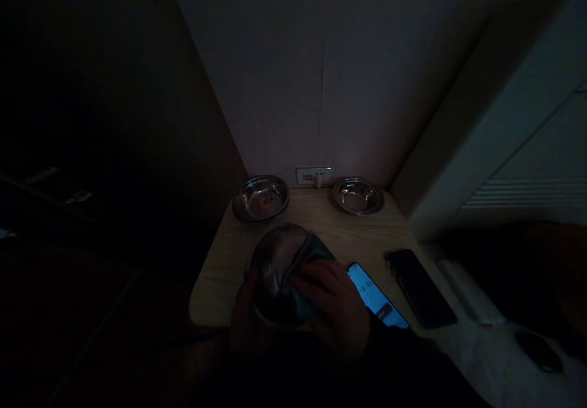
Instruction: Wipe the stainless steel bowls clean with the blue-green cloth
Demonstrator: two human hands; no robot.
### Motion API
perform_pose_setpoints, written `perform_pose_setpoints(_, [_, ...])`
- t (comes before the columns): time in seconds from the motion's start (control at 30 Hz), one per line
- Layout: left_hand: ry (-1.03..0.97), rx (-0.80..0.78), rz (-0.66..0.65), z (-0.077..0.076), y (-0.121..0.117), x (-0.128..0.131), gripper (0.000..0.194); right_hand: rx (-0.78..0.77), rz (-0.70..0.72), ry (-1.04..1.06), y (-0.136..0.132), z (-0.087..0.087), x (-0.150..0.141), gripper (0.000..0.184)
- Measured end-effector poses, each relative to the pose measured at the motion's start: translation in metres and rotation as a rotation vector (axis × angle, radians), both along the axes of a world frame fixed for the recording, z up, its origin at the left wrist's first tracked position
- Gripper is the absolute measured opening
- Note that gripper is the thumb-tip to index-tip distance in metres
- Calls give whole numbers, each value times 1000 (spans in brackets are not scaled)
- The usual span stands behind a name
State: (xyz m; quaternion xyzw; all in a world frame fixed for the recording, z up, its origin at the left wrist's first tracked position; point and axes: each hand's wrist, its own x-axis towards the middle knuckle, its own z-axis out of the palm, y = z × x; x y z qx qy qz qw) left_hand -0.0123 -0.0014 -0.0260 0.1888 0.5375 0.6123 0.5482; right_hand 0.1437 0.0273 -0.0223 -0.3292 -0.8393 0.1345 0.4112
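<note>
In the dim light my left hand (250, 313) grips a shiny metal bowl (270, 258) by its left side, above the near part of a small wooden table (220, 279). My right hand (337, 301) presses a dark green-blue cloth (317, 248) against the bowl's inner surface, its fingers bent over the cloth. The bowl is tilted, and its lower part is in shadow. Behind it on the left stands a metal bowl or stack of bowls (261, 200) with a reddish mark at the bottom. Smaller metal bowls (358, 196), seemingly nested, stand at the back right.
A phone with a lit screen (373, 295) lies beside my right forearm, and a dark phone (419, 289) lies further right. On the wall behind the table is a socket plate (314, 175) with a plug. A pale cabinet (499, 126) rises on the right.
</note>
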Motion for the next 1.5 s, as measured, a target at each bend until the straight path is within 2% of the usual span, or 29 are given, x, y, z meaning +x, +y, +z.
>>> perform_pose_setpoints(0.03, [-2, -1, -3, -1, 2, 0, 33, -7, 27, -8, 0, -1, 0, 43])
perform_pose_setpoints(0.13, [-20, -5, -7, -4, 6, 2, 34, -13, -73, -5, -1, -1, 0, 41])
perform_pose_setpoints(0.27, [-59, -4, 2, -7, 5, 4, 33, -30, 35, -43, -1, 1, 3, 43])
perform_pose_setpoints(0.4, [-107, -22, -4, -10, 2, 3, 35, -14, -20, -29, -1, 4, 5, 39])
perform_pose_setpoints(0.5, [-131, -39, 4, -14, 4, 3, 33, -16, 47, -41, -1, 6, 4, 43])
perform_pose_setpoints(0.6, [-139, -25, 28, -18, 7, 3, 33, 9, 1, -31, 0, 8, 1, 39])
perform_pose_setpoints(0.67, [-144, -3, 44, -19, 9, 3, 33, 11, 20, -33, -1, 9, 0, 37])
perform_pose_setpoints(0.77, [-159, 28, 47, -20, 10, 3, 32, 5, 90, -35, -2, 9, 0, 38])
perform_pose_setpoints(0.9, [-186, 61, 6, -18, 10, 5, 33, 34, 8, -31, -2, 11, -1, 39])
perform_pose_setpoints(1.03, [-175, 76, -15, -14, 5, 0, 36, -5, 68, -5, -5, 11, -2, 37])
perform_pose_setpoints(1.2, [-120, 86, -14, -14, 1, -4, 32, 19, -8, 51, -6, 8, -4, 39])
perform_pose_setpoints(1.33, [-79, 89, -15, -14, 0, -2, 35, 33, 64, 62, -8, 10, -3, 38])
perform_pose_setpoints(1.5, [-16, 81, -19, -10, -3, 0, 33, 68, 10, 61, -19, 14, -6, 32])
